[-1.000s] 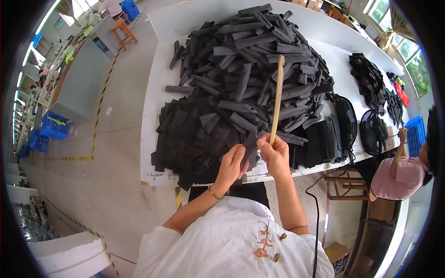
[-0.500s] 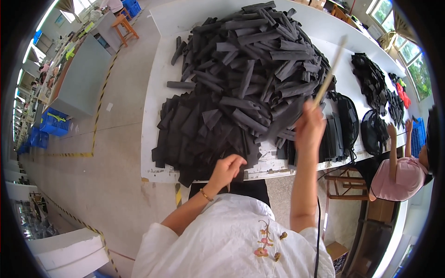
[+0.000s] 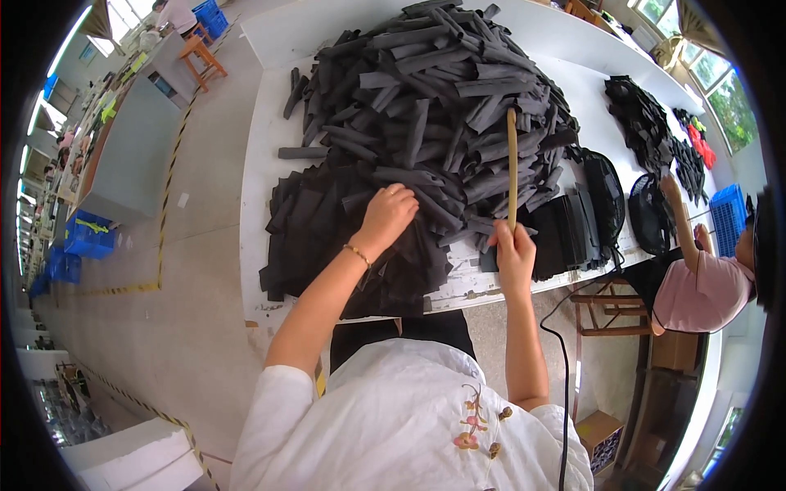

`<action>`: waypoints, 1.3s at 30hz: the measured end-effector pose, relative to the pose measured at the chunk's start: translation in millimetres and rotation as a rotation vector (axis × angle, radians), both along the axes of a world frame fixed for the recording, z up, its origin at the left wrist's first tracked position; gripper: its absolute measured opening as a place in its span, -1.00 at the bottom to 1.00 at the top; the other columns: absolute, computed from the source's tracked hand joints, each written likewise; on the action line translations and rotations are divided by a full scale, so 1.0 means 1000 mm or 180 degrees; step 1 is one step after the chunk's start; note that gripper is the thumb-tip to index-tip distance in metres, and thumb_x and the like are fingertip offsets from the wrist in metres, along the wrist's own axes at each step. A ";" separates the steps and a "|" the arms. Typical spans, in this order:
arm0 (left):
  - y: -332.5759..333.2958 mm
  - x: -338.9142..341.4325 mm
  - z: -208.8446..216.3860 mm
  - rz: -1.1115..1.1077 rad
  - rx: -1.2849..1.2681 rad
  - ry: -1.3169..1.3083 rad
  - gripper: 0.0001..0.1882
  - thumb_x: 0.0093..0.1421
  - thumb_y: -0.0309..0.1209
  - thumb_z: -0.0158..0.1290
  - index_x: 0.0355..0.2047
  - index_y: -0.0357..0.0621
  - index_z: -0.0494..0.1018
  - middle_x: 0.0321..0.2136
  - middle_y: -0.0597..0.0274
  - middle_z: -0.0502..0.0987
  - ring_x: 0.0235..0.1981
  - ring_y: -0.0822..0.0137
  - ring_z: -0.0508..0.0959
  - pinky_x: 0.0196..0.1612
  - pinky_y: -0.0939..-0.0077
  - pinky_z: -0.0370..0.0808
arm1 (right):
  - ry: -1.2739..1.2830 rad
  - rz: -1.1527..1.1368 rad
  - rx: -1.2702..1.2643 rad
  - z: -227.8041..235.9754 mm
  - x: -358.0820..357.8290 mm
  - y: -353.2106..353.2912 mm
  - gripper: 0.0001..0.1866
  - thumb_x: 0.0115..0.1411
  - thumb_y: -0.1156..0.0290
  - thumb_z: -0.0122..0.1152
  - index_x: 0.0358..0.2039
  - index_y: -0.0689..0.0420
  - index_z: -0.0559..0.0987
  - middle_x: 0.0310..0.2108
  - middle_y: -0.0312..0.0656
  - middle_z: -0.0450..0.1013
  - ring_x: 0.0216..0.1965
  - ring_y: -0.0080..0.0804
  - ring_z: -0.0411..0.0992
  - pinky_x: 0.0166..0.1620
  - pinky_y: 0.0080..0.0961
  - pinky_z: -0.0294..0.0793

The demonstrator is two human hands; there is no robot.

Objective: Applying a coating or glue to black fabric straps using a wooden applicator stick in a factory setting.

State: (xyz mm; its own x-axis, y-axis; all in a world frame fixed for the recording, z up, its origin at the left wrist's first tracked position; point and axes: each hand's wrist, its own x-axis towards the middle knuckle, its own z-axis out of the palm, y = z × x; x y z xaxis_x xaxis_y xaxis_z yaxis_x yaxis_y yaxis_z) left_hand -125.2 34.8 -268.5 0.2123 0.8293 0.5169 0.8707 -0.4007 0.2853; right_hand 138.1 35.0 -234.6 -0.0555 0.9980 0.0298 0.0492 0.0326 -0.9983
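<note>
A slim, pale wooden stick (image 3: 512, 168) stands nearly upright in my right hand (image 3: 514, 252), which grips its lower end near the table's front edge. The stick's tip lies over a large heap of black fabric tubes (image 3: 442, 69). My left hand (image 3: 390, 214) is at the border between the heap and a spread of flatter black fabric pieces (image 3: 307, 237). Its fingers are curled down against the fabric, and what they hold, if anything, is hidden.
The white table (image 3: 266, 119) has a raised back edge. Right of the heap stand a stack of black panels (image 3: 565, 233) and a black mesh bag (image 3: 604, 196). A person in a pink top (image 3: 700, 290) works further right, near a blue crate (image 3: 727, 221). A black cable (image 3: 563, 368) hangs beside my right arm.
My left hand has moved forward from the table's front edge onto the fabric. My right hand has come down and left, and the stick has swung from a rightward slant to nearly upright.
</note>
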 end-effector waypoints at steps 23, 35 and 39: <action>-0.016 -0.022 0.010 0.1043 -0.1514 -0.0401 -0.71 -0.03 -0.32 0.28 -0.34 -0.21 0.54 -0.41 0.11 0.51 -0.35 0.10 0.56 -0.23 0.34 0.51 | -0.0388 0.0682 -0.0398 -0.024 0.021 -0.076 -0.80 0.30 0.38 0.08 -0.25 0.27 0.52 -0.59 -0.38 0.36 -0.49 -0.70 0.31 -0.42 -0.65 0.29; -0.041 -0.026 0.086 -0.0414 -0.1028 -0.0987 -0.86 -0.04 -0.51 0.22 -0.40 -0.18 0.61 -0.46 0.27 0.50 -0.31 0.25 0.44 -0.17 0.45 0.42 | -0.2193 0.0885 0.1363 0.032 0.067 -0.067 -0.78 0.15 0.56 0.17 -0.16 0.12 0.51 -0.41 -0.10 0.55 -0.49 -0.14 0.53 -0.45 -0.36 0.47; -0.048 -0.022 0.100 -0.0436 -0.1085 -0.0923 -0.86 -0.02 -0.52 0.19 -0.39 -0.17 0.62 -0.45 0.28 0.50 -0.30 0.25 0.44 -0.17 0.45 0.42 | -0.2187 0.0957 0.1541 0.038 0.069 -0.066 -0.79 0.18 0.57 0.15 -0.15 0.17 0.53 -0.49 -0.05 0.51 -0.58 -0.21 0.47 -0.50 -0.45 0.39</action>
